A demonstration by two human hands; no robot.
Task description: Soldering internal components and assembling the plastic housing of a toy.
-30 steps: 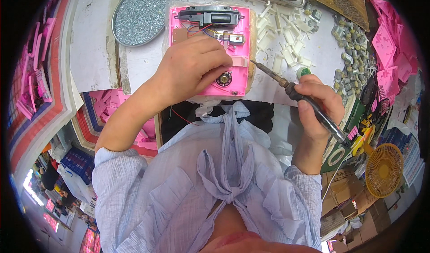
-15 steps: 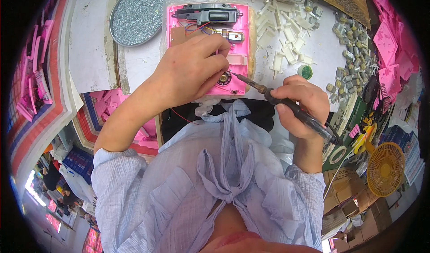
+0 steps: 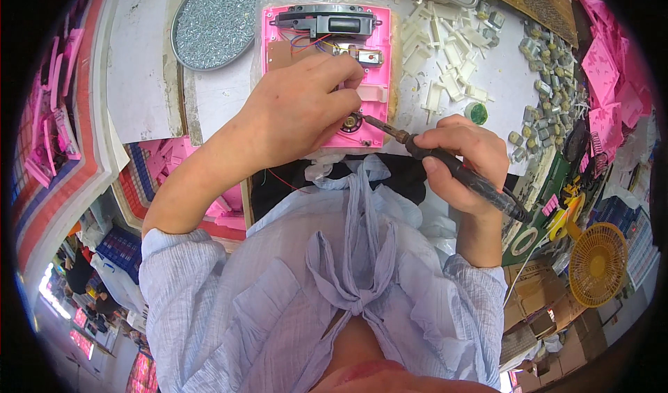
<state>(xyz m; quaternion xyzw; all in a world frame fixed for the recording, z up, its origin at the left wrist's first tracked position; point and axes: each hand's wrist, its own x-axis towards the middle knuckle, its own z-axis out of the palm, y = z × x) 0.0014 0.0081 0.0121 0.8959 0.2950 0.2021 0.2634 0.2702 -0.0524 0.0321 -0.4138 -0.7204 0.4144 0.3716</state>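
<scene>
A pink plastic housing (image 3: 379, 80) lies on the bench before me. A long black part (image 3: 341, 24), a small silver motor (image 3: 369, 57), a brown board (image 3: 280, 55), thin coloured wires and a round speaker (image 3: 350, 122) sit in it. My left hand (image 3: 303, 104) is over the housing's middle, fingers curled and pressed together; whatever they pinch is hidden. My right hand (image 3: 473, 160) grips a soldering iron (image 3: 485, 187) by its dark handle. The iron's tip points left and is at the speaker's right edge; whether it touches cannot be made out.
A round metal tray (image 3: 175, 38) of small screws stands at the far left. White plastic parts (image 3: 451, 59), a small green round container (image 3: 476, 113) and many small metal motors (image 3: 546, 107) lie to the right. A yellow fan (image 3: 598, 264) stands at the lower right.
The bench and the housing have shifted very slightly right in the view. Both hands keep nearly the same pose, with the iron's tip still by the speaker.
</scene>
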